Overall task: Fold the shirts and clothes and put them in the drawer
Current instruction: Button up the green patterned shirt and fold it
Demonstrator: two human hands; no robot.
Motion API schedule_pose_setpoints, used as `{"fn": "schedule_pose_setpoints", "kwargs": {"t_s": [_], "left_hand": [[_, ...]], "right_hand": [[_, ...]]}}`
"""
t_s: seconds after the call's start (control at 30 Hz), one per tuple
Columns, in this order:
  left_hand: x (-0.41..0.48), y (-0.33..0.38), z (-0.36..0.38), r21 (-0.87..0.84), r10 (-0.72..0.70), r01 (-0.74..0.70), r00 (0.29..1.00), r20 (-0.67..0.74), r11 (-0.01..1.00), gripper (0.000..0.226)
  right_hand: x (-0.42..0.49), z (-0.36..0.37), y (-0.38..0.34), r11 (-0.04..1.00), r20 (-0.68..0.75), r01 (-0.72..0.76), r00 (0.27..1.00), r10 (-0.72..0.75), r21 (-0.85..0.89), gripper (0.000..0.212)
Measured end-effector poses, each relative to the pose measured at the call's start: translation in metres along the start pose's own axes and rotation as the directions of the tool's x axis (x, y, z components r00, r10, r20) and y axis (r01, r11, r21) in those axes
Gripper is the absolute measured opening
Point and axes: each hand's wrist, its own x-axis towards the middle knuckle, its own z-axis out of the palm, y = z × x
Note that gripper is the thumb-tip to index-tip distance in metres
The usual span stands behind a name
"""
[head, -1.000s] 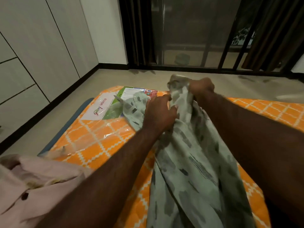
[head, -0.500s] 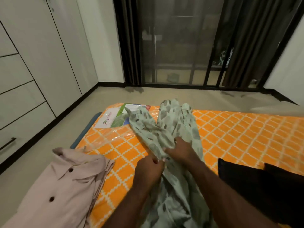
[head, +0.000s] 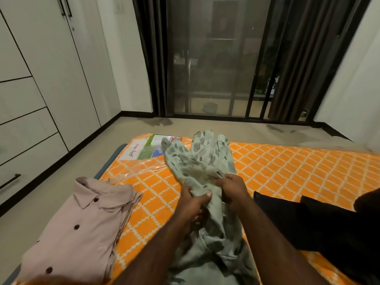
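Wardrobe drawers [head: 24, 130] line the left wall. A pink buttoned shirt [head: 82, 227] lies on the orange mattress [head: 287, 171]. At centre, the left hand [head: 190, 204] and right hand [head: 232, 189] each grip bunched cloth of the green patterned shirt [head: 201, 161] spread on the mattress. A black garment [head: 308, 223] lies rightward.

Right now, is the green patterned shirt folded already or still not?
Not folded. The green patterned shirt lies bunched and creased on the mattress, with the left hand and right hand both gripping its cloth.
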Motion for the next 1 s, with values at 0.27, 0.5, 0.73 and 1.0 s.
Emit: {"fn": "schedule_pose_setpoints", "kwargs": {"t_s": [0.27, 0.5, 0.73, 1.0], "left_hand": [[0.013, -0.012, 0.013, 0.101, 0.329, -0.335, 0.941, 0.076, 0.937, 0.055], [0.012, -0.013, 0.017, -0.180, 0.420, -0.397, 0.900, 0.113, 0.900, 0.068], [0.005, -0.003, 0.013, -0.503, 0.328, -0.228, 0.937, 0.118, 0.834, 0.081], [-0.007, 0.003, 0.023, -0.516, 0.306, -0.178, 0.936, 0.174, 0.838, 0.081]], "right_hand": [[0.010, -0.011, -0.002, 0.982, -0.045, -0.036, 0.998, 0.045, 0.183, 0.013], [0.001, -0.014, 0.000, 0.965, 0.153, 0.058, 0.983, -0.100, 0.256, 0.021], [-0.002, -0.009, 0.010, 0.923, 0.131, 0.312, 0.929, -0.346, 0.226, 0.022], [0.010, -0.023, -0.005, 0.902, 0.035, 0.311, 0.941, -0.336, 0.298, 0.012]]}}
